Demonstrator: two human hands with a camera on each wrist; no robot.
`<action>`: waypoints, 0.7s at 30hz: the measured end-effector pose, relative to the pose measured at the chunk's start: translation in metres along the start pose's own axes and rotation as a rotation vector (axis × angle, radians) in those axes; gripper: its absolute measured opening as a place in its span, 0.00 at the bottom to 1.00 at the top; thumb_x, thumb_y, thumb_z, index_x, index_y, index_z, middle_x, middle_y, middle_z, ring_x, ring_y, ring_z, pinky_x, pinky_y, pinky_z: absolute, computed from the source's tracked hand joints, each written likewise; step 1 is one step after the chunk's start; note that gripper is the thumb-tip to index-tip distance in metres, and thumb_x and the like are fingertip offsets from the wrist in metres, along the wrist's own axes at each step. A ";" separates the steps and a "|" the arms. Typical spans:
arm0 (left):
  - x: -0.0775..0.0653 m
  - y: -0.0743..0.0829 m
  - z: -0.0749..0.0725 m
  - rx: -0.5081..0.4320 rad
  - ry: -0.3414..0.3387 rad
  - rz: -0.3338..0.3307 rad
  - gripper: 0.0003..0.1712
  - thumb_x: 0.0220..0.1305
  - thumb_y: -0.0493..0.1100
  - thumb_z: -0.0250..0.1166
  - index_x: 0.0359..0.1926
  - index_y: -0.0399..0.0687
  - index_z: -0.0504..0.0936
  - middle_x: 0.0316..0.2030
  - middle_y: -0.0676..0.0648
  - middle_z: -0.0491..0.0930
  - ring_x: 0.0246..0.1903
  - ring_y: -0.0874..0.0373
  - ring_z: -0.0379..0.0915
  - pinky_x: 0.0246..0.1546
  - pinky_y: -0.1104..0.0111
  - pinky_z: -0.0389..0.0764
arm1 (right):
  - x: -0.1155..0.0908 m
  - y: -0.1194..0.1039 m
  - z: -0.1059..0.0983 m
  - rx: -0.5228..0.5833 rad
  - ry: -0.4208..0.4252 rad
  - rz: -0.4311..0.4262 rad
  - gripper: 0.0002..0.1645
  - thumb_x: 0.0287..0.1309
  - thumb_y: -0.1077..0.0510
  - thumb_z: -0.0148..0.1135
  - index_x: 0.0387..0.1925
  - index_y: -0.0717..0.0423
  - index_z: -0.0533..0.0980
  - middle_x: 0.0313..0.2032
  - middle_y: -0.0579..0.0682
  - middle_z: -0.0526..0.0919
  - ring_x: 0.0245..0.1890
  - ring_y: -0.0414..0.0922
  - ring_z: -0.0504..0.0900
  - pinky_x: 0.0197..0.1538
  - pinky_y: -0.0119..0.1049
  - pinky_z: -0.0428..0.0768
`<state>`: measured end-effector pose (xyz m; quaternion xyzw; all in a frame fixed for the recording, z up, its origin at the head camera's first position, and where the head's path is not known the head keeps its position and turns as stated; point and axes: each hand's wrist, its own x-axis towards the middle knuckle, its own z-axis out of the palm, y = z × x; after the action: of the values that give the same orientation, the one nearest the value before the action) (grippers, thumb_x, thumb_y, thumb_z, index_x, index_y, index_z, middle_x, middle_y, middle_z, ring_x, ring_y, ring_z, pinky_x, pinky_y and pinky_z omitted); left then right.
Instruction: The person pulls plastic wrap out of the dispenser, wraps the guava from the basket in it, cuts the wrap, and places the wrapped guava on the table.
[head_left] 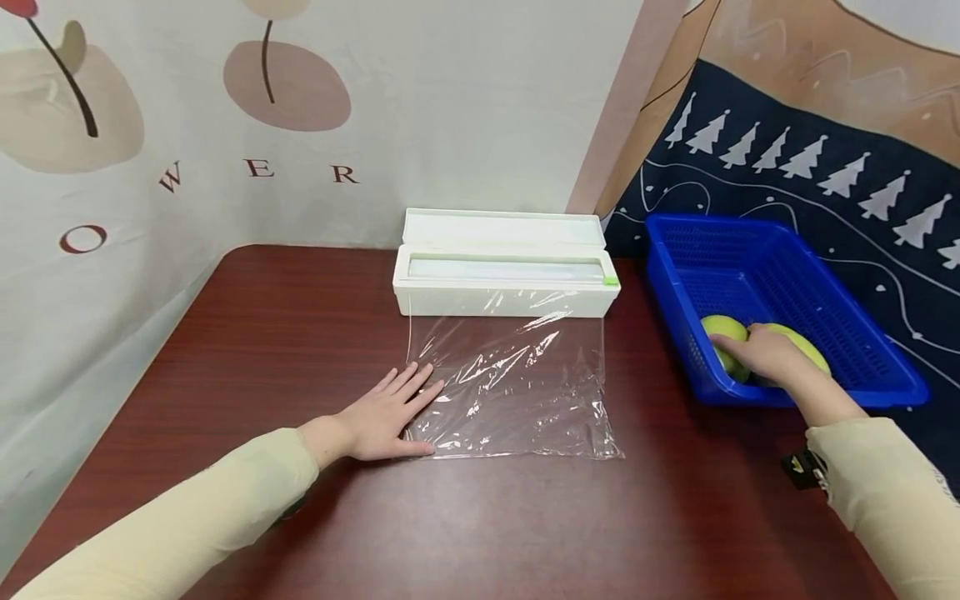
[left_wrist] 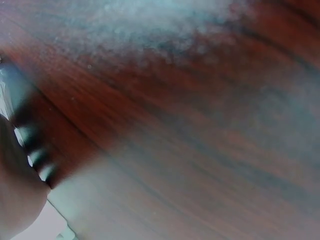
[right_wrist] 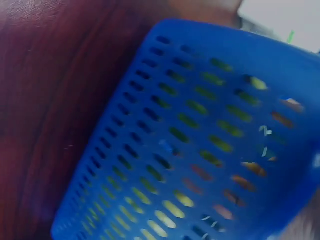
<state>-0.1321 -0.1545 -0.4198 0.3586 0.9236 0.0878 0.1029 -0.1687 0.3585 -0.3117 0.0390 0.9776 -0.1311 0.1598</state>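
Left hand (head_left: pixel 381 421) flat on clear plastic film (head_left: pixel 517 387), right hand (head_left: pixel 772 352) grips round yellow-green fruit (head_left: pixel 725 326). Left slipping could wrinkle film.

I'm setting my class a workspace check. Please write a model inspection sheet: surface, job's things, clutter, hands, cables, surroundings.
Surface: red-brown wood-grain table.
Job's things: white box, lid raised; clear film drawn from it over the table; blue basket holding a left green fruit and a right green fruit.
Clutter: small black item beside the right sleeve, partly hidden, purpose unclear.
Hands: left hand spread on the film's left edge; right hand in the basket at the fruits, grip unclear.
Cables: nothing seen for certain.
Surroundings: pale lettered hanging behind; navy tree-print cloth beyond the basket.
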 end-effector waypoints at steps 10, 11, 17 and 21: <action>0.000 0.001 -0.003 0.004 -0.019 -0.001 0.51 0.58 0.69 0.54 0.72 0.44 0.50 0.72 0.36 0.43 0.72 0.39 0.36 0.70 0.46 0.45 | 0.009 0.007 0.006 0.222 -0.134 0.074 0.58 0.64 0.36 0.41 0.63 0.84 0.31 0.56 0.83 0.51 0.51 0.67 0.66 0.37 0.43 0.83; 0.000 0.002 -0.003 0.004 -0.017 0.002 0.51 0.58 0.69 0.54 0.72 0.43 0.50 0.72 0.36 0.43 0.72 0.39 0.36 0.70 0.46 0.45 | 0.009 0.008 0.006 0.236 -0.133 0.078 0.58 0.63 0.37 0.42 0.63 0.85 0.32 0.55 0.82 0.52 0.50 0.66 0.67 0.37 0.43 0.82; 0.000 0.002 -0.004 0.009 -0.019 0.003 0.51 0.58 0.69 0.54 0.71 0.42 0.52 0.72 0.35 0.45 0.71 0.38 0.38 0.69 0.45 0.47 | 0.011 0.010 0.008 0.263 -0.076 0.089 0.53 0.61 0.39 0.47 0.57 0.89 0.45 0.42 0.71 0.61 0.37 0.55 0.71 0.31 0.38 0.81; 0.000 0.003 -0.004 0.008 -0.025 0.003 0.51 0.59 0.69 0.53 0.72 0.43 0.51 0.72 0.35 0.44 0.72 0.38 0.37 0.69 0.45 0.46 | 0.010 0.010 0.006 0.280 -0.057 0.096 0.55 0.61 0.39 0.46 0.62 0.85 0.40 0.51 0.79 0.57 0.45 0.61 0.68 0.36 0.39 0.79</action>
<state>-0.1315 -0.1531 -0.4150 0.3613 0.9221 0.0796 0.1131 -0.1750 0.3663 -0.3230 0.1037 0.9418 -0.2595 0.1867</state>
